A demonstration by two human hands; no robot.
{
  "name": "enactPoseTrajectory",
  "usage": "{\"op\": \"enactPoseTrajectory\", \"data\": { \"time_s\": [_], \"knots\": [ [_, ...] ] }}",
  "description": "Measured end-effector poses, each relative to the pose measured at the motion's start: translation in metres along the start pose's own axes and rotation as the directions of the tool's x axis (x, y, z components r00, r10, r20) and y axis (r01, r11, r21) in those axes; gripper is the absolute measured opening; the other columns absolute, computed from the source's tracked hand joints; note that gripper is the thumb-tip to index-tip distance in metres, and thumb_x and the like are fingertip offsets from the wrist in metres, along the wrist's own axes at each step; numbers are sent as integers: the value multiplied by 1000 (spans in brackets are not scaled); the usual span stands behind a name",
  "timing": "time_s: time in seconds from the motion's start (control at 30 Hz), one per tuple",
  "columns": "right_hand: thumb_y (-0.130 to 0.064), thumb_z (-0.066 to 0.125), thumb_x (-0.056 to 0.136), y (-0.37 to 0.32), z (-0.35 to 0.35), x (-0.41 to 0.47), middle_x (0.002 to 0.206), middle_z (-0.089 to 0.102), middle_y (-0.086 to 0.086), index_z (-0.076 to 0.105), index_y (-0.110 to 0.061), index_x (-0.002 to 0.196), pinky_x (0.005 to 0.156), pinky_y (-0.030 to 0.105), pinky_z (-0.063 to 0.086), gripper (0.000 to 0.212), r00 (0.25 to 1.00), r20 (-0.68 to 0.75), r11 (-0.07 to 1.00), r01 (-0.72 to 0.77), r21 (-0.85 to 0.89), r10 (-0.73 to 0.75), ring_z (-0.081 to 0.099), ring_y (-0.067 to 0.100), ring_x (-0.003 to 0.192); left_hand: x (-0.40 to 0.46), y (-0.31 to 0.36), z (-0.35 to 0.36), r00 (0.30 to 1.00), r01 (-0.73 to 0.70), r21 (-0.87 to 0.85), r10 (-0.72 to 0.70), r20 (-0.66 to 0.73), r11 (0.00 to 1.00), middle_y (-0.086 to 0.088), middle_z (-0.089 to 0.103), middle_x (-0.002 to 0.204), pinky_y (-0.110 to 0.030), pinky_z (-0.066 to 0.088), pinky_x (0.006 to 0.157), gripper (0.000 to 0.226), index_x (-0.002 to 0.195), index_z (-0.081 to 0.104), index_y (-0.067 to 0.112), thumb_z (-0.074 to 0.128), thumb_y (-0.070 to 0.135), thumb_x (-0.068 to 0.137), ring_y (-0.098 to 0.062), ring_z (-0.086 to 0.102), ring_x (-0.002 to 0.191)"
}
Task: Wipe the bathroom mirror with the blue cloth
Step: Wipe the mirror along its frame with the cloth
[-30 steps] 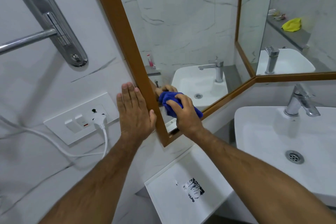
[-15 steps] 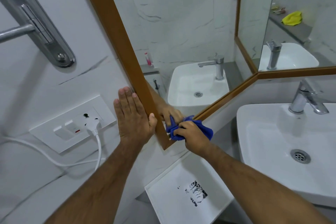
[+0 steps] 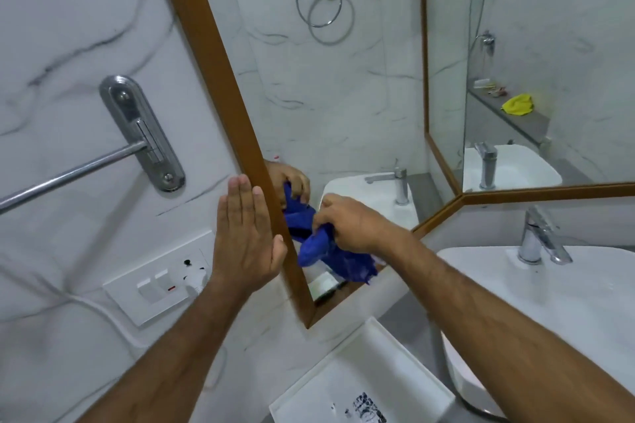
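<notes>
The wood-framed bathroom mirror (image 3: 336,106) fills the upper middle, its frame running diagonally down to a lower corner. My right hand (image 3: 350,223) grips the bunched blue cloth (image 3: 326,251) and presses it on the glass near the lower left corner; hand and cloth are reflected beside the frame. My left hand (image 3: 245,233) lies flat with fingers together on the wall, its thumb against the frame's outer edge.
A white sink (image 3: 567,302) with a chrome tap (image 3: 539,237) is at right. A switch plate (image 3: 161,285) with a plugged cable and a chrome towel bar (image 3: 68,175) are on the marble wall at left. A white box (image 3: 364,378) sits below the mirror corner.
My right hand moved the cloth down toward the mirror's bottom corner, then back up the glass along the frame. The view tilted upward. My left hand stayed against the frame.
</notes>
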State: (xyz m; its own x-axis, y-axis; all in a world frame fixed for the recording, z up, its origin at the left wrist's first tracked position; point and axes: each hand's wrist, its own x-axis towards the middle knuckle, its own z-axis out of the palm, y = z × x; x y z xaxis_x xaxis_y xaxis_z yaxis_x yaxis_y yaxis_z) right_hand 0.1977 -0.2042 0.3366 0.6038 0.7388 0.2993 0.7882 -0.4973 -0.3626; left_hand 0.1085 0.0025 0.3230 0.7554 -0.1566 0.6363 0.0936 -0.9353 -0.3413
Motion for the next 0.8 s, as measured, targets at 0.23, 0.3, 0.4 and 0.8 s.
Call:
{"op": "enactPoseTrajectory", "data": {
  "time_s": [0.23, 0.3, 0.4, 0.8],
  "knots": [
    [4, 53, 82, -40, -76, 60, 101, 59, 12, 64, -9, 97, 69, 39, 50, 23, 706, -698, 990, 38, -135, -122, 57, 32, 88, 79, -41, -66, 998, 11, 159, -1, -64, 987, -37, -3, 159, -54, -7, 123, 95, 153, 1, -10, 43, 36, 80, -49, -5, 150],
    [2, 56, 84, -46, -75, 74, 104, 60, 14, 68, -7, 99, 68, 35, 49, 21, 586, -808, 994, -36, -99, -60, 57, 31, 90, 92, -48, -75, 997, 43, 177, -32, -66, 983, -36, -6, 159, -54, -7, 123, 94, 153, -1, -8, 37, 38, 81, -48, -7, 150],
    [-3, 61, 83, -49, -64, 90, 93, 66, 11, 71, -12, 91, 52, 27, 41, 16, 409, -913, 988, -135, -74, -13, 57, 31, 82, 99, -51, -76, 997, 62, 185, -52, -59, 981, -36, -8, 159, -57, -3, 123, 93, 153, -4, -7, 34, 40, 83, -47, -9, 150],
    [-29, 45, 99, -4, 55, 103, 154, 34, 25, 38, 2, 147, 115, 54, 33, 58, 459, -873, 987, 78, -142, -162, 36, 43, 141, 100, -49, -41, 963, 110, 138, -72, -260, 984, -40, 11, 157, -57, 6, 123, 91, 150, 8, -14, 45, 31, 80, -51, 9, 149]
  ]
}}
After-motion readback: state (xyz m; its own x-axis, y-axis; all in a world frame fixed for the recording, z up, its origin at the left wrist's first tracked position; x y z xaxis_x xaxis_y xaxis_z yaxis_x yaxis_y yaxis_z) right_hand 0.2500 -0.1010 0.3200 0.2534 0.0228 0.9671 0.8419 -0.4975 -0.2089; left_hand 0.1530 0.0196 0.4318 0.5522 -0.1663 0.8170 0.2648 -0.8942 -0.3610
